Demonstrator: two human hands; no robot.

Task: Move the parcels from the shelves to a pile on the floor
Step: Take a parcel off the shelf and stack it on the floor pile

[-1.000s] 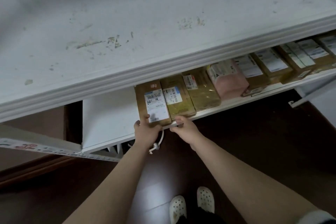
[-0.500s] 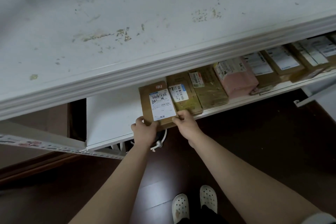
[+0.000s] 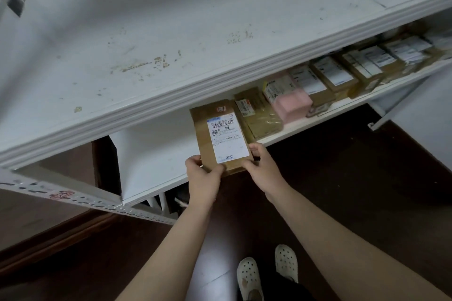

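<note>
A flat brown cardboard parcel (image 3: 209,127) with a white barcode label lies on the lower white shelf (image 3: 156,154), its near end sticking out past the shelf's front edge. My left hand (image 3: 201,178) grips its near left corner, thumb on top. My right hand (image 3: 263,166) grips its near right corner. To the right on the same shelf runs a row of parcels: a taped yellowish one (image 3: 261,117), a pink one (image 3: 292,102) and several brown boxes (image 3: 342,76) with white labels.
The scuffed white upper shelf (image 3: 171,44) overhangs the lower one. A perforated metal upright (image 3: 73,199) runs along the lower left. Dark wooden floor (image 3: 354,178) lies below, with my feet in white clogs (image 3: 266,273) near the bottom edge.
Both hands have drawn the labelled parcel toward me; it now overhangs the shelf edge and covers the parcel that lay beside it. My right hand shifted onto its right corner.
</note>
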